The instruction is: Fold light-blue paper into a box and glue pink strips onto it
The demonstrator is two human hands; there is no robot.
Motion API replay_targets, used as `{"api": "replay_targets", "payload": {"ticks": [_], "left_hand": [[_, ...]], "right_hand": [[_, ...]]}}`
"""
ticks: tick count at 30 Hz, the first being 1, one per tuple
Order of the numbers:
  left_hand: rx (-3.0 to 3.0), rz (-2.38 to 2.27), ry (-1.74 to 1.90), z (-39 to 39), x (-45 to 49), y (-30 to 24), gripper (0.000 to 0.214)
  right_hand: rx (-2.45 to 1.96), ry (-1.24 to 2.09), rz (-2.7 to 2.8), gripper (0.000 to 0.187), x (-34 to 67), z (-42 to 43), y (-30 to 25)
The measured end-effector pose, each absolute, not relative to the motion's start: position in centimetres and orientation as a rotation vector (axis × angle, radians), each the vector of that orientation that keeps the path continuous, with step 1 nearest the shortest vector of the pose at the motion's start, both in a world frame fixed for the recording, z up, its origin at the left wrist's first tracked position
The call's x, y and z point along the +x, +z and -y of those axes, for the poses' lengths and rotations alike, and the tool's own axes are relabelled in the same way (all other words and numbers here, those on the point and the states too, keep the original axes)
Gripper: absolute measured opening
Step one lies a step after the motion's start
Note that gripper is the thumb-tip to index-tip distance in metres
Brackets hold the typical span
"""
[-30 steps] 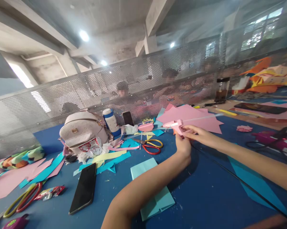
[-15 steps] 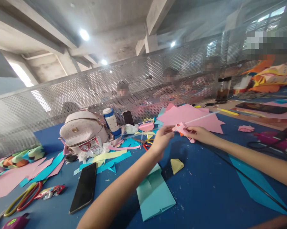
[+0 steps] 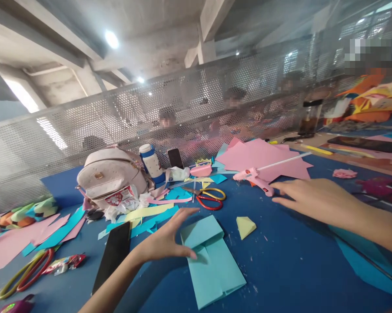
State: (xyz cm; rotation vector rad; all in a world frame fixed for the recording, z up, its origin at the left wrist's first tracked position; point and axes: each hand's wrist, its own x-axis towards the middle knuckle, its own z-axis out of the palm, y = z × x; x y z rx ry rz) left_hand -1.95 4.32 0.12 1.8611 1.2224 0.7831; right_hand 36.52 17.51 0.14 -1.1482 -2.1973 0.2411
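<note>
A pink glue gun [image 3: 255,179] with a long clear glue stick in its back lies on the blue table. Just right of its handle is my right hand [image 3: 300,198], open and palm down, fingers pointing at the grip and holding nothing. My left hand [image 3: 168,239] hovers open at the left edge of a folded turquoise paper [image 3: 215,261], thumb and fingers spread apart. Whether the thumb touches the paper I cannot tell. A small folded yellow paper piece [image 3: 246,227] lies between the hands, and scissors [image 3: 211,198] with red and yellow handles rest behind it.
A black phone [image 3: 113,252] lies by my left forearm. Behind stand a pale backpack [image 3: 113,174] and a bottle [image 3: 151,163], before a perforated metal screen [image 3: 124,117]. Pink sheets [image 3: 257,156] lie at the back. A dark cord [image 3: 365,256] crosses at right.
Both hands have let go of the pink glue gun, which now lies on the table. My left hand has come back toward the turquoise paper; my right hand has drawn off to the right.
</note>
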Motion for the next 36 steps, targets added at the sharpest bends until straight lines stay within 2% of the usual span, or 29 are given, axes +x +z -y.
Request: {"api": "replay_targets", "payload": {"ticks": [3, 5, 7, 11, 14, 16, 20, 24, 28, 32, 36], "left_hand": [[1.917, -1.275, 0.662, -3.4, -3.1, -0.7, 0.091], [1.908, -1.273, 0.683, -3.7, -3.5, -1.2, 0.081], [1.892, -1.271, 0.724, -4.4, -3.8, -1.7, 0.070], [1.855, -1.298, 0.819, -5.7, -3.8, -2.7, 0.046], [1.834, -1.314, 0.862, -6.0, -3.5, -2.9, 0.040], [1.844, -1.303, 0.863, -5.7, -3.3, -2.8, 0.043], [1.893, -1.292, 0.840, -4.6, -2.5, -2.5, 0.065], [1.891, -1.417, 0.924, -4.1, -1.6, -3.0, 0.046], [1.804, -1.517, 1.017, -4.2, -1.5, -3.7, 0.029], [1.708, -1.503, 1.071, -4.3, -1.9, -4.0, 0.036], [1.680, -1.416, 1.145, -4.1, -1.3, -4.1, 0.039]], "right_hand": [[-1.088, 0.298, 2.573, 0.032, 34.3, -14.1, 1.0], [-0.946, 0.419, 2.696, 0.033, 32.1, -12.8, 1.0], [-0.871, 0.396, 2.706, 0.034, 29.9, -12.5, 0.4], [-0.782, 0.521, 2.716, 0.051, 26.4, -14.1, -0.8], [-0.653, 0.592, 2.693, 0.057, 24.7, -15.4, -1.3], [-0.595, 0.569, 2.684, 0.055, 24.0, -15.8, -1.5], [-0.567, 0.539, 2.628, 0.042, 23.6, -15.6, -2.3], [-0.537, 0.542, 2.527, 0.027, 23.7, -15.3, -2.9], [-0.449, 0.451, 2.388, 0.029, 23.9, -15.2, -3.1], [-0.273, 0.195, 2.382, 0.041, 24.2, -14.7, -3.2], [-0.208, 0.089, 2.456, 0.033, 24.0, -13.9, -3.4]]}}
